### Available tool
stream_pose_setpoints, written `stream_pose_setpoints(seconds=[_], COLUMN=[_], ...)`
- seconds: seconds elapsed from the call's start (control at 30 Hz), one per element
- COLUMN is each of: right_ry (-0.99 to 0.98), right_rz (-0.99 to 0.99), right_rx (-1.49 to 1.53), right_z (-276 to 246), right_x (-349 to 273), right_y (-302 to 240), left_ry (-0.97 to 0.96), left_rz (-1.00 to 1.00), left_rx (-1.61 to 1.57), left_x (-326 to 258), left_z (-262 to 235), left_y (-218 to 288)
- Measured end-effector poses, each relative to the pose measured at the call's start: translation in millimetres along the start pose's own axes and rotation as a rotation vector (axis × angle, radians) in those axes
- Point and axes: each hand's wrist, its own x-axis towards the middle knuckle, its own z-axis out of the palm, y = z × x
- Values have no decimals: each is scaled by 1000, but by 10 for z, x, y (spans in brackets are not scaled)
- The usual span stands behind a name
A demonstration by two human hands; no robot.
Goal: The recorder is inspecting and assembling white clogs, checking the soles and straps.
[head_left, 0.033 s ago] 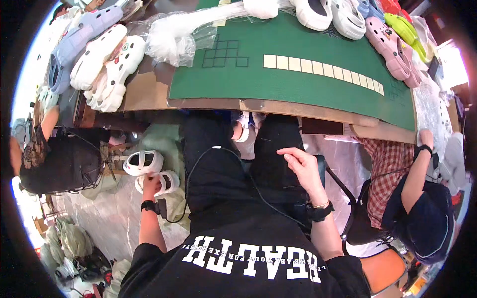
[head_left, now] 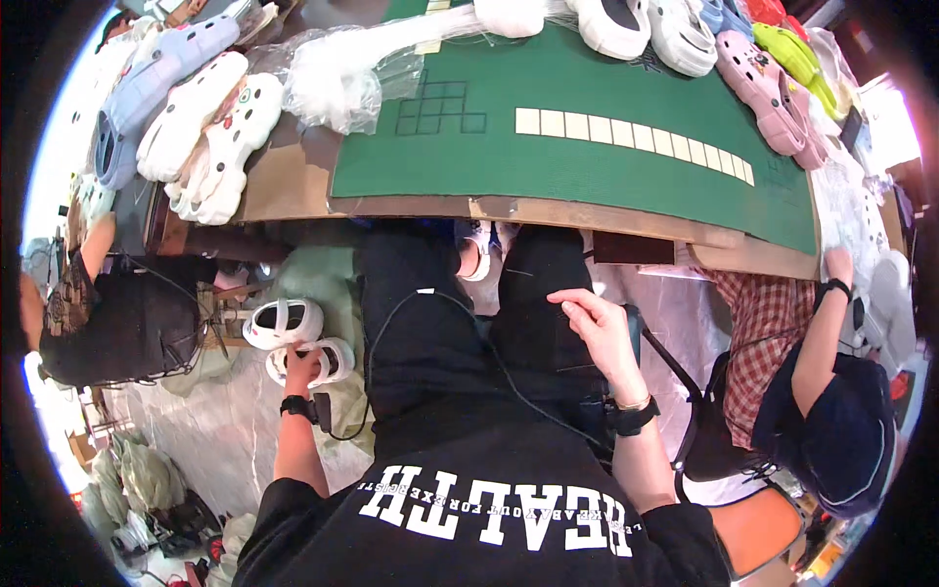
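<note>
Low at my left, my left hand is closed on a white clog, its fingers reaching into the shoe's opening. The other white clog lies right beside it, on the far side. Both are on a pale green covering left of my legs. Over my right thigh hovers my right hand. Its index finger points left, the other fingers are loosely bent, and nothing shows in them. A dark cable runs across my lap between my two wristbands.
Ahead stands a table with a green mat bearing a row of cream squares. White clogs, pink clogs and plastic wrapping sit around it. A co-worker's arm is at right, a black bag at left.
My left hand's fingers have shifted slightly at the clog. My right hand keeps its place. At the far right, a pale shoe beside the co-worker's hand has turned.
</note>
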Motion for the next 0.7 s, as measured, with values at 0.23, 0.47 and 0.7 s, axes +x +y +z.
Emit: stream_pose_setpoints(seconds=[0.23,0.47,0.7], right_ry=[14,53,70], right_rz=[26,18,82], right_rx=[21,1,30], right_z=[-32,-65,-95], right_x=[-57,-128,-149], right_y=[-4,1,110], left_ry=[784,320,218], left_rz=[673,282,246], left_rx=[508,-251,-75], left_x=[674,181,509], left_z=[-317,155,61], left_y=[-435,511,173])
